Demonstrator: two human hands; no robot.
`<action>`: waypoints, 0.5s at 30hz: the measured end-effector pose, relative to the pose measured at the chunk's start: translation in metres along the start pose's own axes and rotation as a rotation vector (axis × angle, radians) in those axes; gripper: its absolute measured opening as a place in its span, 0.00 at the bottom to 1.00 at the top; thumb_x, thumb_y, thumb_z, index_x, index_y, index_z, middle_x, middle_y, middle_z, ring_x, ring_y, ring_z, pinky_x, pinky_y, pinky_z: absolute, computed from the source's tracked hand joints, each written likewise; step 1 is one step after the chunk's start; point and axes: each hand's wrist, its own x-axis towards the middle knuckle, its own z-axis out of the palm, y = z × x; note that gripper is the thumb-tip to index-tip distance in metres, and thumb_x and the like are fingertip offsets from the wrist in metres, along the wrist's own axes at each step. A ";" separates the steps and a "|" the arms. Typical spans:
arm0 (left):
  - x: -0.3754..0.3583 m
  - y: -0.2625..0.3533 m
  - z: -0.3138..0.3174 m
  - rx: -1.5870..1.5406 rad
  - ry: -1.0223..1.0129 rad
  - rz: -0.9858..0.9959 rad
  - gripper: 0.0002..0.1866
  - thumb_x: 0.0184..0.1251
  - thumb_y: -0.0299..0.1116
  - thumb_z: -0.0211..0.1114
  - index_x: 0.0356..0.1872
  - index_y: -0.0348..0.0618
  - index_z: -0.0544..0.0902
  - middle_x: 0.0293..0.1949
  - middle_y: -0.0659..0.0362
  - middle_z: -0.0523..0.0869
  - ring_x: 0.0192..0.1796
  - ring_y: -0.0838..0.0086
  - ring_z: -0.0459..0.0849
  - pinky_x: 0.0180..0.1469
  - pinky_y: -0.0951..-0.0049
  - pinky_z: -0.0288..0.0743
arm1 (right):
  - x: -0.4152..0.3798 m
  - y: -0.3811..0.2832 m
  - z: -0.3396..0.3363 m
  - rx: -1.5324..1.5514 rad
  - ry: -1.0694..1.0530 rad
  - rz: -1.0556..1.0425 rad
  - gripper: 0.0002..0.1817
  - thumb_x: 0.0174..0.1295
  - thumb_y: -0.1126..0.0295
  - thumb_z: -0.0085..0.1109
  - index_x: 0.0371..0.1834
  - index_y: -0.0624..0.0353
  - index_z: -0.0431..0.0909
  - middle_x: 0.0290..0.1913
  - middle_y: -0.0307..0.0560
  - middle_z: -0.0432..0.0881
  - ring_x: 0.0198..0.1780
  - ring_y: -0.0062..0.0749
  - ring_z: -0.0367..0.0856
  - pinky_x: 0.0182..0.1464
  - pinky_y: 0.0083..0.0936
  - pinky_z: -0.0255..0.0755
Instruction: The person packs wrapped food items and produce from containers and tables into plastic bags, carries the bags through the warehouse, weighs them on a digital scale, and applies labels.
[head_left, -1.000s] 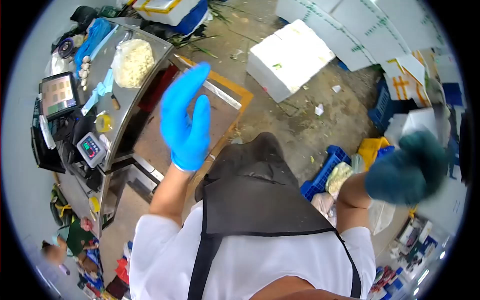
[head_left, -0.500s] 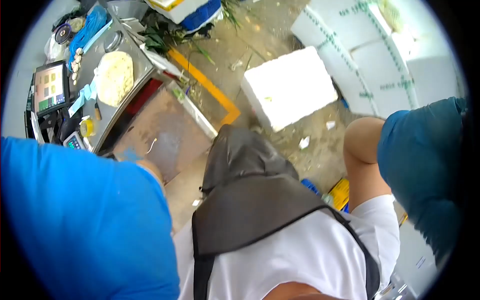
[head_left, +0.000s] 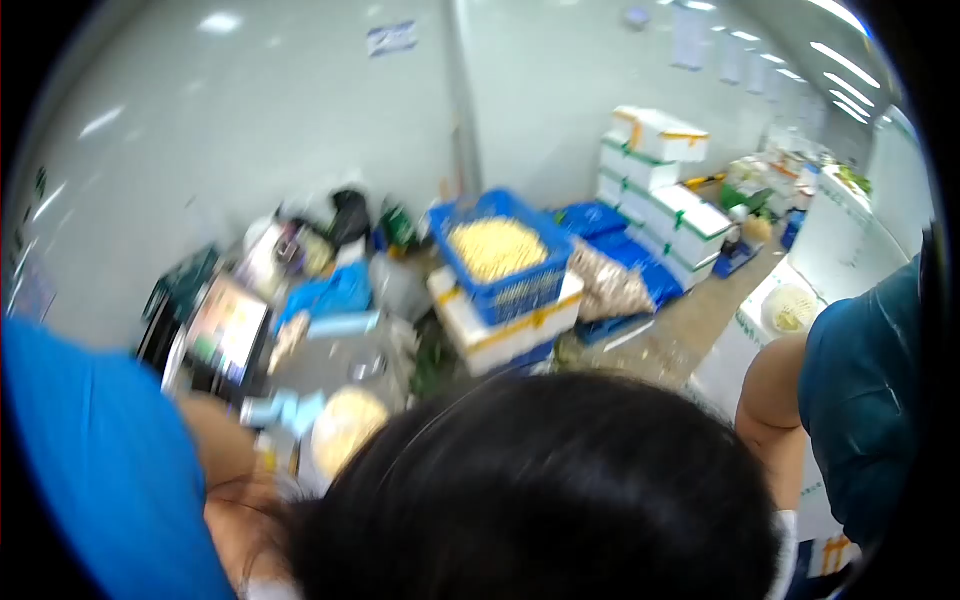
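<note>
Both hands are raised on either side of the person's dark hair (head_left: 540, 490), far nearer the camera than the blue crate (head_left: 500, 255) of yellow produce standing across the room. The left hand (head_left: 100, 470), in a bright blue glove, fills the edge of the view left of and below the crate. The right hand (head_left: 870, 400), in a darker teal glove, sits at the edge right of and below it. The fingers of both are cut off or blurred, so the grip of either hand cannot be told, and nothing shows in either.

As a judgement, this is a pause between handling steps, with the hands up at head height and off the goods. Any next move would call for lowering them to the steel worktop (head_left: 330, 360), left of and below the crate, and looking down first, since the view is level and smeared.

The nearest thing to the left hand is a bag (head_left: 345, 425) of pale produce, lying on the worktop below and left of the crate, just beside the bare forearm (head_left: 215, 440). It looks like a rounded heap lying flat, slightly longer towards the crate, but the blur hides any clear long axis or which way its mouth points. A screen (head_left: 225, 325) stands further left of the crate, and stacked white boxes (head_left: 660, 135) are to its right.
</note>
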 end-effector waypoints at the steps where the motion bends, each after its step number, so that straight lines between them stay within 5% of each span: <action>1: 0.015 -0.023 0.029 0.047 -0.007 0.018 0.25 0.63 0.36 0.60 0.58 0.31 0.74 0.50 0.50 0.77 0.54 0.58 0.75 0.64 0.62 0.66 | 0.007 0.026 0.027 -0.056 -0.020 0.032 0.12 0.66 0.70 0.55 0.49 0.64 0.79 0.48 0.47 0.81 0.45 0.29 0.79 0.49 0.24 0.72; 7: 0.045 -0.101 0.156 0.248 0.019 0.039 0.25 0.61 0.34 0.61 0.58 0.31 0.74 0.51 0.49 0.77 0.55 0.58 0.75 0.65 0.62 0.65 | -0.018 0.141 0.179 -0.191 -0.122 0.177 0.13 0.66 0.70 0.57 0.50 0.64 0.79 0.49 0.46 0.81 0.46 0.30 0.78 0.50 0.25 0.72; 15: 0.022 -0.148 0.201 0.392 -0.089 0.047 0.26 0.59 0.32 0.62 0.59 0.31 0.73 0.53 0.48 0.77 0.58 0.58 0.74 0.67 0.61 0.63 | -0.033 0.111 0.353 0.042 -0.096 0.063 0.14 0.65 0.69 0.58 0.51 0.63 0.79 0.50 0.46 0.81 0.48 0.31 0.78 0.53 0.26 0.71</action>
